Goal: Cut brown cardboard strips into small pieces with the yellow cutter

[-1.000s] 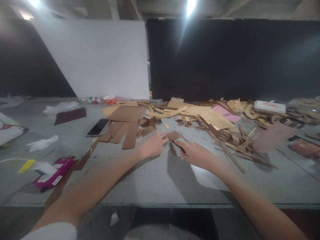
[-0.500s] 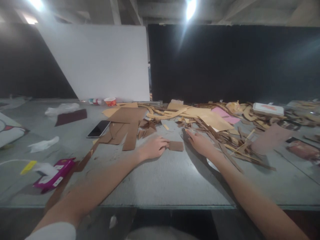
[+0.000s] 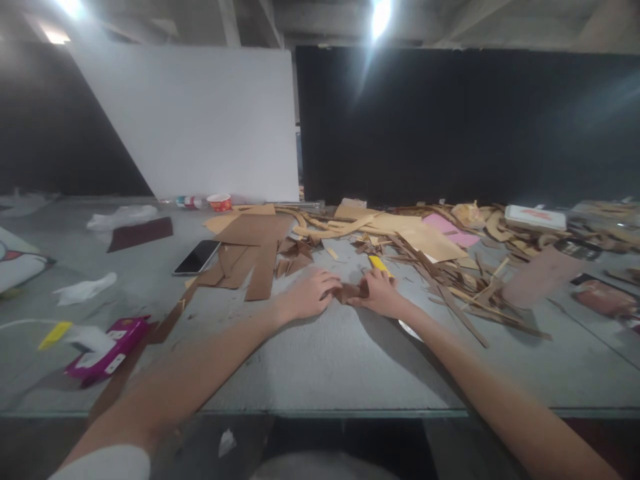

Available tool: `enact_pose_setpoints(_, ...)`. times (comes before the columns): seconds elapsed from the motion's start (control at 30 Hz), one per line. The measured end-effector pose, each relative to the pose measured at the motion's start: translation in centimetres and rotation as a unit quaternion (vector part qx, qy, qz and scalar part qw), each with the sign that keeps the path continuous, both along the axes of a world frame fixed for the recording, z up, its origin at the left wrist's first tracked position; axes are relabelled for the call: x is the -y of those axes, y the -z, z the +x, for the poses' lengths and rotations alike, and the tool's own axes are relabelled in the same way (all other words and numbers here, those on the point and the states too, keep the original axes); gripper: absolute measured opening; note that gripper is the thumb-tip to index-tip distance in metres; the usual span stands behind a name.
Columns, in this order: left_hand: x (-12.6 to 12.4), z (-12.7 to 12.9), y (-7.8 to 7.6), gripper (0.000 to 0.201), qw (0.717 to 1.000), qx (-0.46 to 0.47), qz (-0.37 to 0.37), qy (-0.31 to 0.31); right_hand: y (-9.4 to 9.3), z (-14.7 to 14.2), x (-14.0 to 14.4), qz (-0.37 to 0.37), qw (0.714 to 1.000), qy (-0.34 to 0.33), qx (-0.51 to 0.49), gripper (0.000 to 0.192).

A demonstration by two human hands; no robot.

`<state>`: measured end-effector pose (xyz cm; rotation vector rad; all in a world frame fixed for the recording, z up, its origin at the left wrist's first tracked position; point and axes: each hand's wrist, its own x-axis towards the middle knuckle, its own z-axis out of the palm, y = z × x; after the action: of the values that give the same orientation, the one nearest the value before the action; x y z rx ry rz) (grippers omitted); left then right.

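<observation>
Small brown leather piece (image 3: 350, 291), table-centre

Small brown piece (image 3: 351, 291) half covered by fingers of left hand (image 3: 306, 294) and right hand (image 3: 381, 295), yellow tool (image 3: 379, 264) partly behind right hand, box (image 3: 537, 217) lettering too blurred to read.

table (image 3: 320, 373): phone (image 3: 197, 257) left of flat sheets (image 3: 253, 250); scrap heap (image 3: 440, 260) right, behind hands (small piece (image 3: 350, 291) between them); cup (image 3: 219, 201) at rear; box (image 3: 107, 348) near left
</observation>
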<state>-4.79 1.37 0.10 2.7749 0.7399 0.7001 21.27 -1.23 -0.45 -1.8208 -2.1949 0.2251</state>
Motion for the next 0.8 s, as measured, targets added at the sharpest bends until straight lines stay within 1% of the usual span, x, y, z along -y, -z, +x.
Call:
enact_pose_setpoints(0.1, -0.3, 0.2, 0.6, 0.022, 0.998, 0.009, -0.015, -0.064, -0.4, -0.1, 0.1, -0.024, 0.998, -0.013, -0.057, 0.056)
enact_pose_setpoints(0.2, -0.6, 0.3, 1.1, 0.023, 0.994, 0.014, -0.053, -0.099, -0.7, -0.1, 0.2, -0.044, 0.99, -0.036, -0.131, 0.059)
enact_pose_setpoints(0.27, -0.6, 0.3, 1.0, 0.022, 0.988, 0.03, -0.084, -0.125, -0.7, 0.0, 0.3, -0.054, 0.981, -0.048, -0.183, 0.062)
enact_pose_setpoints(0.33, -0.4, 0.4, 0.6, 0.019, 0.981, 0.049, -0.134, -0.135, -0.8, 0.1, 0.3, -0.058, 0.968, -0.061, -0.238, 0.059)
enact_pose_setpoints(0.43, 0.2, 0.6, -0.4, 0.017, 0.962, 0.072, -0.243, -0.101, -1.2, 0.2, 0.4, -0.069, 0.946, -0.075, -0.306, 0.041)
enact_pose_setpoints(0.5, 0.7, 0.7, -1.0, 0.018, 0.946, 0.092, -0.303, -0.069, -1.6, 0.2, 0.6, -0.094, 0.933, -0.076, -0.34, 0.037)
enact_pose_setpoints(0.57, 1.0, 0.9, -1.4, 0.019, 0.935, 0.111, -0.333, -0.052, -1.9, 0.1, 0.8, -0.119, 0.92, -0.075, -0.365, 0.039)
enact_pose_setpoints(0.63, 1.2, 1.0, -1.4, 0.019, 0.928, 0.121, -0.348, -0.051, -2.1, -0.1, 1.0, -0.127, 0.914, -0.078, -0.376, 0.039)
enact_pose_setpoints(0.8, 1.1, 1.2, -1.0, 0.023, 0.912, 0.113, -0.392, -0.039, -2.1, -0.2, 0.9, -0.136, 0.921, -0.076, -0.358, 0.03)
